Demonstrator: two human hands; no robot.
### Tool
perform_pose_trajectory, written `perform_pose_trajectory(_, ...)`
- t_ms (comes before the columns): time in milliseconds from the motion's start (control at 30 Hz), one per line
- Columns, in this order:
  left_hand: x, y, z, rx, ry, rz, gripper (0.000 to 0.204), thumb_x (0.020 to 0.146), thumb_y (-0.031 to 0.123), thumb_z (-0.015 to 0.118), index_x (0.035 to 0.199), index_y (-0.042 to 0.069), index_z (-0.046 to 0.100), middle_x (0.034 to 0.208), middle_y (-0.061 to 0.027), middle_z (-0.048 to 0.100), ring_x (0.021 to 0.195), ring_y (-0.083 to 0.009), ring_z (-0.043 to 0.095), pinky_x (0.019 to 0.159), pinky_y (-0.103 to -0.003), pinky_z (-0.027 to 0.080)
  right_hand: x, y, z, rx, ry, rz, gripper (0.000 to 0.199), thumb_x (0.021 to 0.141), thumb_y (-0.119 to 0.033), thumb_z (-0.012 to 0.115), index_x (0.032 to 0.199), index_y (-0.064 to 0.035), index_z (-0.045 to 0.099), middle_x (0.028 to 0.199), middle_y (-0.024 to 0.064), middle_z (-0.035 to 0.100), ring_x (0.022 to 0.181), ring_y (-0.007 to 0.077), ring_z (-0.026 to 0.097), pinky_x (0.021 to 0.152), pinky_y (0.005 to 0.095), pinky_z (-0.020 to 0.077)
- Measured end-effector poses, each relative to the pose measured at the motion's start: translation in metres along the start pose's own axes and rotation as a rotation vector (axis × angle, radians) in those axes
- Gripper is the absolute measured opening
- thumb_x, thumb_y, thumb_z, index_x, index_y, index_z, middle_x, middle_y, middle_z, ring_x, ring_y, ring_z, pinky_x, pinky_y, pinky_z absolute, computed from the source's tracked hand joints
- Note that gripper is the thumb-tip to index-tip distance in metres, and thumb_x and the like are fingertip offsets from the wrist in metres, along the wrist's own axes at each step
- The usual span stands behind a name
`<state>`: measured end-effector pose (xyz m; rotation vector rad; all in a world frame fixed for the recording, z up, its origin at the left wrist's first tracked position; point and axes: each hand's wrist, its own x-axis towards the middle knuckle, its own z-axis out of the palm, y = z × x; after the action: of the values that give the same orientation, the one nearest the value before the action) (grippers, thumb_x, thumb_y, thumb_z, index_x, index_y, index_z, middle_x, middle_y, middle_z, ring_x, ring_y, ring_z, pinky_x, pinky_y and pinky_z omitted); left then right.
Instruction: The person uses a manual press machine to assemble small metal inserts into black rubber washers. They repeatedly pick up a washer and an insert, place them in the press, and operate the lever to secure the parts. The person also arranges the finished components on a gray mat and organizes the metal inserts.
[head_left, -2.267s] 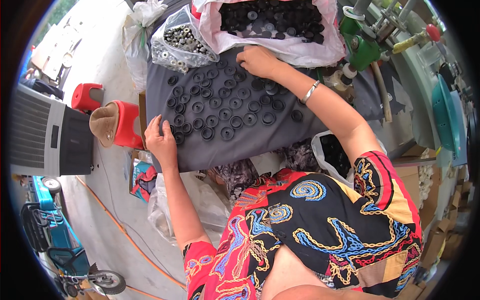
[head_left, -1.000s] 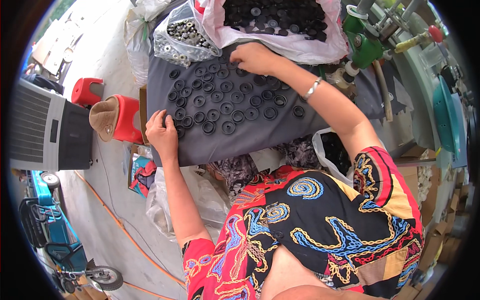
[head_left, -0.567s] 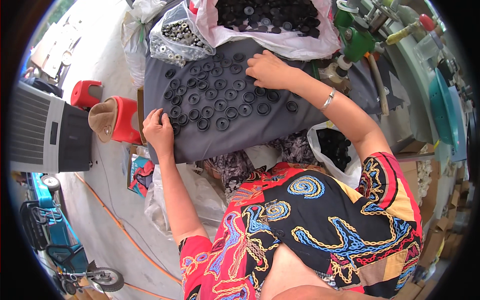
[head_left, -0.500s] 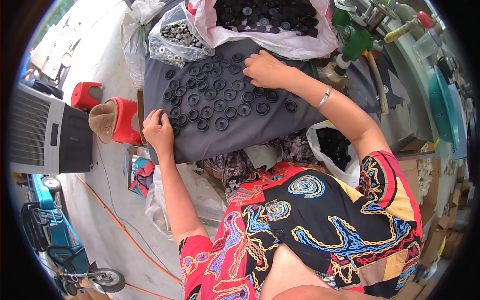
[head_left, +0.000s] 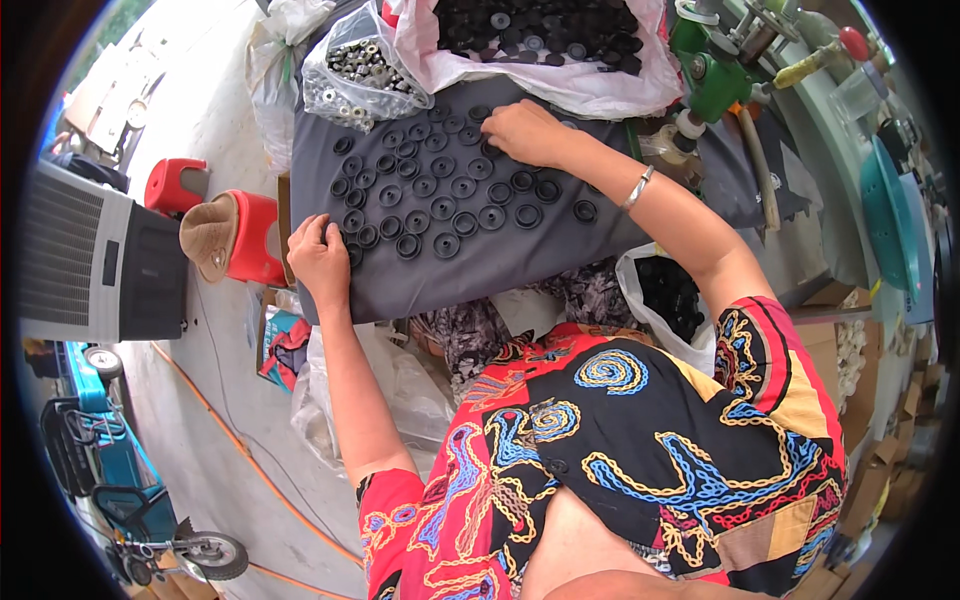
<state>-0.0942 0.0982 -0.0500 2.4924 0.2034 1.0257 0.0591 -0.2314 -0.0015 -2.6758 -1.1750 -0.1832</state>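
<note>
Many black round discs (head_left: pixel 442 208), ring-rimmed and some with a small centre stud, lie spread over a table with a dark grey cloth (head_left: pixel 420 285). My right hand (head_left: pixel 525 133) is at the far side of the spread, fingers bent down and together among the discs; whatever lies under its fingertips is hidden. Close below those fingertips a black disc (head_left: pixel 490 150) partly shows. At the table's left edge is my left hand (head_left: pixel 320 262), its fingers curled together beside a partly covered black disc (head_left: pixel 354 256). I cannot make out anything held in it.
Beyond the discs stand a clear bag of small metal parts (head_left: pixel 365 75) and a large white sack (head_left: pixel 560 88) of black discs. A green hand-press-like tool (head_left: pixel 715 75) is at the far right. Red stools (head_left: pixel 255 240) stand left; a white bag of black parts (head_left: pixel 628 290) hangs near the front edge.
My right hand has shifted slightly left and away from me over the discs. My left hand stays at the table's edge almost unmoved. The whole view has shifted slightly.
</note>
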Motion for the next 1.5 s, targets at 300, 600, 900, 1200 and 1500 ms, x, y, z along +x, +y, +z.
perform_pose_trajectory(300, 0.0, -0.001, -0.003, 0.017, -0.001, -0.014, 0.016, 0.079, 0.008, 0.068, 0.094, 0.003, 0.073, 0.101, -0.0146, 0.071, 0.099, -0.0301, 0.065, 0.09, -0.04, 0.05, -0.01, -0.003, -0.041, 0.004, -0.216, 0.17, 0.036, 0.081, -0.022, 0.069, 0.114, -0.0055, 0.068, 0.104, 0.0159, 0.066, 0.1, 0.0354, 0.063, 0.09, 0.0424, 0.05)
perform_pose_trajectory(600, 0.002, 0.0, -0.002, 0.016, -0.004, 0.004, 0.016, 0.079, 0.008, 0.068, 0.092, 0.002, 0.074, 0.1, -0.0157, 0.071, 0.098, -0.0307, 0.065, 0.089, -0.04, 0.05, -0.001, 0.024, -0.018, 0.138, -0.124, 0.18, 0.024, 0.077, -0.012, 0.068, 0.1, -0.0044, 0.071, 0.098, 0.0161, 0.071, 0.095, 0.0328, 0.066, 0.082, 0.0432, 0.0523)
perform_pose_trajectory(900, 0.002, 0.001, -0.001, 0.023, -0.016, 0.002, 0.016, 0.079, 0.008, 0.068, 0.093, 0.002, 0.073, 0.101, -0.0144, 0.071, 0.099, -0.0299, 0.065, 0.089, -0.04, 0.05, 0.007, 0.028, 0.001, -0.218, 0.064, 0.015, 0.017, 0.086, -0.011, 0.058, 0.098, -0.0067, 0.071, 0.094, 0.0125, 0.068, 0.094, 0.0316, 0.064, 0.083, 0.0415, 0.052)
perform_pose_trajectory(1200, 0.0, -0.004, -0.003, 0.043, -0.01, 0.012, 0.015, 0.079, 0.008, 0.068, 0.093, 0.003, 0.073, 0.1, -0.0132, 0.072, 0.098, -0.0295, 0.065, 0.089, -0.039, 0.05, -0.02, 0.002, -0.038, -0.061, -0.174, 0.059, 0.029, 0.08, -0.025, 0.068, 0.102, -0.0061, 0.071, 0.098, 0.0121, 0.067, 0.098, 0.0321, 0.062, 0.085, 0.0421, 0.0497)
perform_pose_trajectory(1500, 0.0, -0.005, 0.002, 0.017, -0.016, 0.009, 0.016, 0.08, 0.008, 0.067, 0.093, 0.003, 0.074, 0.1, -0.0135, 0.072, 0.098, -0.0295, 0.065, 0.089, -0.039, 0.05, -0.032, 0.004, -0.03, 0.069, -0.084, 0.108, 0.034, 0.075, -0.026, 0.071, 0.101, -0.0041, 0.072, 0.094, 0.0163, 0.07, 0.091, 0.0328, 0.067, 0.082, 0.0424, 0.0512)
